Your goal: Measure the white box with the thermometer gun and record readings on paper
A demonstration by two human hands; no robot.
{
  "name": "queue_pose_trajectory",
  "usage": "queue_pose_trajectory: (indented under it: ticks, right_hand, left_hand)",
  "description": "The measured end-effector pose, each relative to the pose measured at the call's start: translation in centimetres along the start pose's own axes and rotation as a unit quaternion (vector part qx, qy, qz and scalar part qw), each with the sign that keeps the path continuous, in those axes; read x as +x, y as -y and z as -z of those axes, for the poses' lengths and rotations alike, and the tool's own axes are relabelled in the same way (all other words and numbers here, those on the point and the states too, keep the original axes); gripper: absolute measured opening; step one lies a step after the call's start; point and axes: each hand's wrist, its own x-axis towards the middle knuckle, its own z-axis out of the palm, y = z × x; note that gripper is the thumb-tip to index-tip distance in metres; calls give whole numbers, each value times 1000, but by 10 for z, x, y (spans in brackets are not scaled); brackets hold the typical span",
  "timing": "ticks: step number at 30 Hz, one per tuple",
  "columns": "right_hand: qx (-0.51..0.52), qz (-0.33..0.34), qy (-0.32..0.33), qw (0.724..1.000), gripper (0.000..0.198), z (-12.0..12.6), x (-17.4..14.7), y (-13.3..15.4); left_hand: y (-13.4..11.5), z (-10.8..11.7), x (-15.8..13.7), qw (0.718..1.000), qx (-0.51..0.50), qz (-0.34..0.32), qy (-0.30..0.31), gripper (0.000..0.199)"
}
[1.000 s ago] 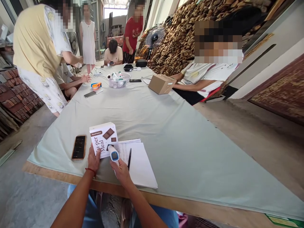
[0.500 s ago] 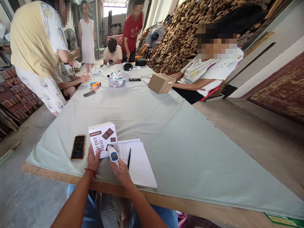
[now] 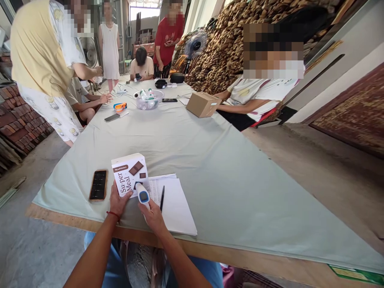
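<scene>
My left hand (image 3: 119,200) grips the lower edge of a white box (image 3: 139,160) with brown print and "Su-per Meal" lettering, its thumb across the front. In my right hand (image 3: 155,218) is a white and blue infrared thermometer (image 3: 144,197), its head close against the box front; whether the two touch I cannot tell. Sheets of paper (image 3: 180,212) lie beside the box and partly under it, with a black pen (image 3: 162,199) on top. Left of the box rests a phone (image 3: 98,185) in an orange-edged case.
A cloth-covered table (image 3: 228,192) stretches ahead. Farther along stand a cardboard box (image 3: 202,105), a clear basin (image 3: 150,104) with bottles, an orange tape roll (image 3: 120,107) and another phone (image 3: 112,117). Several people sit or stand around the table.
My left thumb has shifted right along the bottom of the white box, uncovering more lettering. The thermometer stays at the same spot on the box. The camera view has shifted slightly.
</scene>
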Motion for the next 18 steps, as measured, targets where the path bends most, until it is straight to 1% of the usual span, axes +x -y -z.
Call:
queue_pose_trajectory:
  ticks: [5,10,15,18]
  right_hand:
    - [5,-13,7,1000,32,3,-1,8]
    - [11,-21,0,1000,29,14,-10,22]
    - [46,-29,-23,998,35,38,-24,39]
    - [77,-31,-49,995,39,57,-30,47]
  left_hand:
    - [-1,1,-1,1000,4,-15,9,66]
    - [-2,0,-1,999,13,-41,-8,71]
    - [-9,2,2,998,18,-46,-26,77]
    - [-9,1,4,998,38,-27,-43,76]
